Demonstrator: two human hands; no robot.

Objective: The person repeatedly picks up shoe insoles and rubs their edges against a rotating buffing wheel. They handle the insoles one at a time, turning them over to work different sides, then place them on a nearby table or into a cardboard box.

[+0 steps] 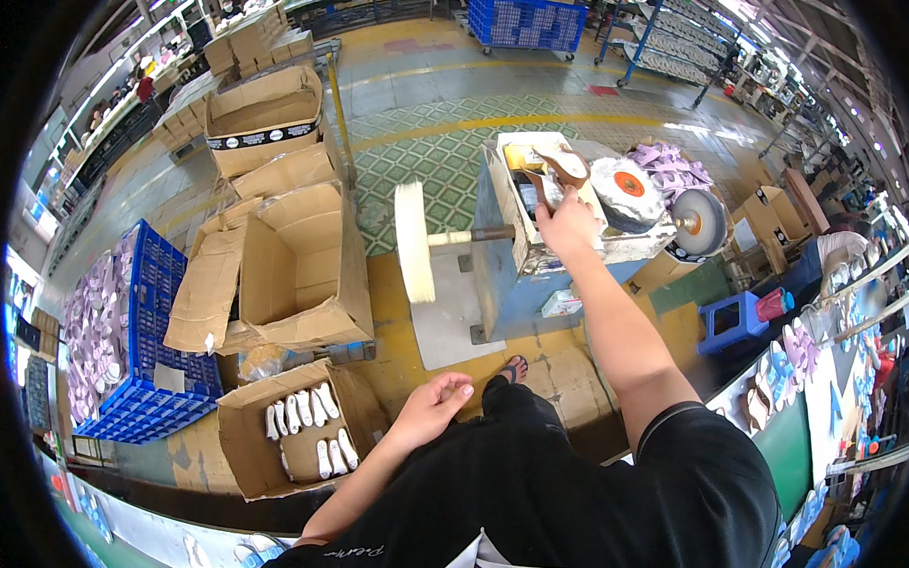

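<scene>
My right hand (569,226) reaches forward over a white tray on a blue bench machine (530,277). Its fingers are closed on a brown-and-white shoe sole (550,190), partly hidden by the hand. Another brown-edged shoe sole (569,166) lies against it in the tray. In front of my body, my left hand (433,408) hangs loosely with bent fingers and nothing visible in it. Beside that hand is a cardboard box (365,406) with several white shoe soles (300,409) in rows.
A cream buffing wheel (413,243) juts from the machine's left; a white wheel (628,190) and grey wheel (697,222) sit right. Large cartons (295,258) and a blue crate (167,344) of lilac pieces stand left. A blue stool (728,324) and a green-topped bench (784,451) stand right.
</scene>
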